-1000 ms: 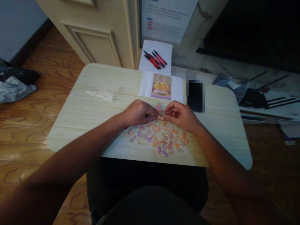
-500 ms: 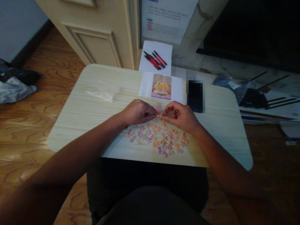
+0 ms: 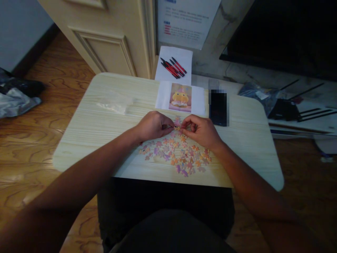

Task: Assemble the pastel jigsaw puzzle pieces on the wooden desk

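Between my two hands is a small yellow puzzle piece [image 3: 177,128] with a dark spot. My left hand [image 3: 155,125] pinches its left side between thumb and fingers. From the right, my right hand [image 3: 200,130] grips the other side with thumb and forefinger. A few pinkish joined pieces [image 3: 177,120] lie just beyond the fingertips. Closer to me, a loose heap of puzzle pieces [image 3: 181,154] in orange, pink and purple spreads over the table. Behind the hands lies a printed picture [image 3: 180,97] of a yellow character on white paper.
The pale wooden table [image 3: 79,130] has rounded corners. A clear plastic bag [image 3: 116,102] lies on its left part, and a dark phone [image 3: 219,109] at the back right. Several red and black pens [image 3: 173,67] rest on white paper beyond the far edge.
Both hands stay together at the same spot, with only a slight shift of the fingers around the puzzle piece. The whole view has drifted very slightly.
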{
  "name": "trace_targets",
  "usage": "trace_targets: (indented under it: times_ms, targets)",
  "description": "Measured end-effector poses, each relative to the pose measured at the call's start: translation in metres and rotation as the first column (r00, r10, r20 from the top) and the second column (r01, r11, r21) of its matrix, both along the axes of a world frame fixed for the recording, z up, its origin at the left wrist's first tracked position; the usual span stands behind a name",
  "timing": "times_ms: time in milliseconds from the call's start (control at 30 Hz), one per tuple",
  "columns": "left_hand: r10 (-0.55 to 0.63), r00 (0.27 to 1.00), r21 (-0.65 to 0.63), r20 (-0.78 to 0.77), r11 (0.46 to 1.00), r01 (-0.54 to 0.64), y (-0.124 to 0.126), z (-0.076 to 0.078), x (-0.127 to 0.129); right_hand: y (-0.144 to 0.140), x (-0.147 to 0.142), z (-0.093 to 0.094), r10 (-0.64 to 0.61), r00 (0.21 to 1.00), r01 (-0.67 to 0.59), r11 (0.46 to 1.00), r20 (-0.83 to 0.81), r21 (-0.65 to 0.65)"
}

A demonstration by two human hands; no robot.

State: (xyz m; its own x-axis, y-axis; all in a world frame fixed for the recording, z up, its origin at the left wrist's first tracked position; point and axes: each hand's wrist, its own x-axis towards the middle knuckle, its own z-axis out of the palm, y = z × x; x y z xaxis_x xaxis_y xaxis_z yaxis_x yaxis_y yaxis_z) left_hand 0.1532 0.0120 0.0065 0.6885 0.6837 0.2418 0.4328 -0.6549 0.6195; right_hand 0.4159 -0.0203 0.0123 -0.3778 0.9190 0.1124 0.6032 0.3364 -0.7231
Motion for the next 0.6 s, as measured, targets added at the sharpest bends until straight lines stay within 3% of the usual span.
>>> trace_targets:
  times_ms: [600]
  targets:
    - [0.056,0.998,-0.081,0.040,0.995,-0.053,-0.0025,-0.0038,0.0023,-0.0010,-0.0023,-0.0007,-0.002,1.000,0.002,1.000,0.003,0.002]
